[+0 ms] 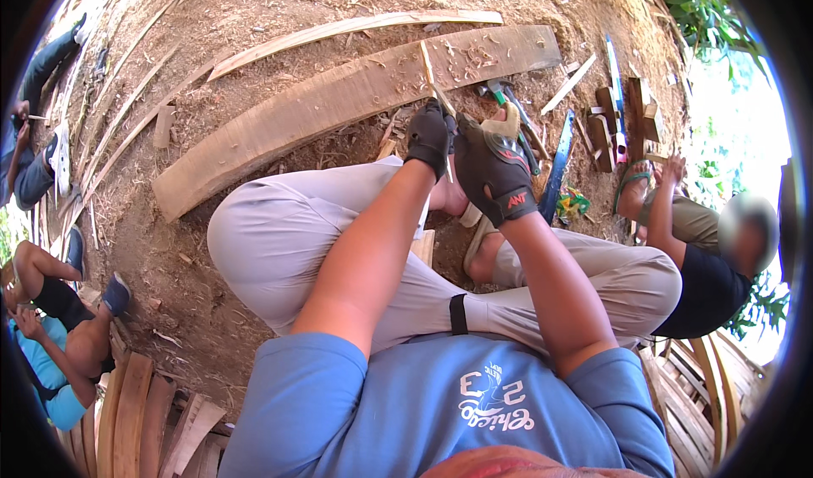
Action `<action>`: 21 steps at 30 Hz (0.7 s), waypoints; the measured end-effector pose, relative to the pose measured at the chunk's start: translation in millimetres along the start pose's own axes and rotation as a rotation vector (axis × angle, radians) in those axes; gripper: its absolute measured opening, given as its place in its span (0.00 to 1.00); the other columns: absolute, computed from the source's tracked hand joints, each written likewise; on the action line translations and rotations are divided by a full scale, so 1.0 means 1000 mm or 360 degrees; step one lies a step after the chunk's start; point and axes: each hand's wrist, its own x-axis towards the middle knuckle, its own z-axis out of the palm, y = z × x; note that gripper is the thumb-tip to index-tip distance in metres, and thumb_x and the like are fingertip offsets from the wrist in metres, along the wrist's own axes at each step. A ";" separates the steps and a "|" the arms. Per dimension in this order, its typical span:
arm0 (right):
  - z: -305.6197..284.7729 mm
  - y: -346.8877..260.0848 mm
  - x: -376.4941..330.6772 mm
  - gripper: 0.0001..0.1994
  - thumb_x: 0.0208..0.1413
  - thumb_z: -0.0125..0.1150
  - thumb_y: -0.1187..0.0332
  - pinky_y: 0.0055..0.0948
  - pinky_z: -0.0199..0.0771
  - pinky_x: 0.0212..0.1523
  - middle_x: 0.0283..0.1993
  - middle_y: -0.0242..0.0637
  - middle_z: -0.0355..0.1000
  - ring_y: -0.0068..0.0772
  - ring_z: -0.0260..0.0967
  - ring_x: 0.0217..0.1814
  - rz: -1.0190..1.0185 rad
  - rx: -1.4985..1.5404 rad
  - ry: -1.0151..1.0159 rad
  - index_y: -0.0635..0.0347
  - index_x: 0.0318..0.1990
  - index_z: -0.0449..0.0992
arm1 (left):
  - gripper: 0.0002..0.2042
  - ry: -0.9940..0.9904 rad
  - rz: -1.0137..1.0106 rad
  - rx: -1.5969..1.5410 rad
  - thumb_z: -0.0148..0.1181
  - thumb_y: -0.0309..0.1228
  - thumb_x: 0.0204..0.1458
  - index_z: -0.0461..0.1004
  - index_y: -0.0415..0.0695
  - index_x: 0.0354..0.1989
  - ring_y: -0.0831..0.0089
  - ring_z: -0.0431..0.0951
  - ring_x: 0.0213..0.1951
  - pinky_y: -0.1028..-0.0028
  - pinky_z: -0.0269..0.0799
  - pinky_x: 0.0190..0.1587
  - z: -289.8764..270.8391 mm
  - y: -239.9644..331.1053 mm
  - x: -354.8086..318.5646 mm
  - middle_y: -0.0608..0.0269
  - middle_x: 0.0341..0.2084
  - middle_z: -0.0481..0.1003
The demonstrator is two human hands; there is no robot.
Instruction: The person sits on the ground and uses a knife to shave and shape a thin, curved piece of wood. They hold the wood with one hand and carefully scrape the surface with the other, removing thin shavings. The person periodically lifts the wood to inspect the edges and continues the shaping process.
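Observation:
Dark fingerless gloves cover both my hands, which meet above my folded legs. My left hand [430, 135] is closed around a thin pale wooden stick [428, 65] that points away from me over a broad curved plank [339, 97]. Close beside it, my right hand [498, 165] is also closed, its thumb side near the stick's lower part. What lies inside the right hand is hidden. Curled shavings lie on the plank's far right part.
A narrow curved strip [356, 25] lies beyond the plank. Right of my hands are a green-and-dark tool [495, 91], a blue saw-like blade [559, 163] and wood blocks [603, 131]. People sit at left and right; stacked boards [134, 410] stand lower left.

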 end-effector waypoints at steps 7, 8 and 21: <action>0.015 -0.011 -0.003 0.20 0.67 0.49 0.55 0.55 0.75 0.50 0.51 0.57 0.76 0.62 0.77 0.49 0.0233 -0.0057 -0.0025 0.54 0.59 0.71 | 0.11 0.0220 0.0563 0.1015 0.56 0.35 0.63 0.75 0.38 0.41 0.48 0.84 0.36 0.55 0.78 0.37 0.005 -0.042 0.020 0.42 0.32 0.81; 0.029 -0.005 0.000 0.26 0.67 0.49 0.53 0.53 0.75 0.52 0.59 0.55 0.73 0.58 0.76 0.53 0.0257 -0.0188 0.0110 0.51 0.68 0.64 | 0.10 0.0205 0.0558 0.0969 0.54 0.33 0.64 0.75 0.38 0.41 0.46 0.84 0.36 0.53 0.78 0.37 0.008 -0.031 0.013 0.41 0.32 0.81; 0.048 0.006 0.021 0.22 0.62 0.51 0.58 0.51 0.53 0.77 0.58 0.55 0.76 0.55 0.73 0.61 0.0188 -0.0464 0.0025 0.58 0.58 0.79 | 0.15 -0.0052 0.0264 0.0621 0.55 0.39 0.64 0.75 0.38 0.46 0.43 0.84 0.39 0.51 0.79 0.42 -0.005 -0.002 0.020 0.40 0.35 0.82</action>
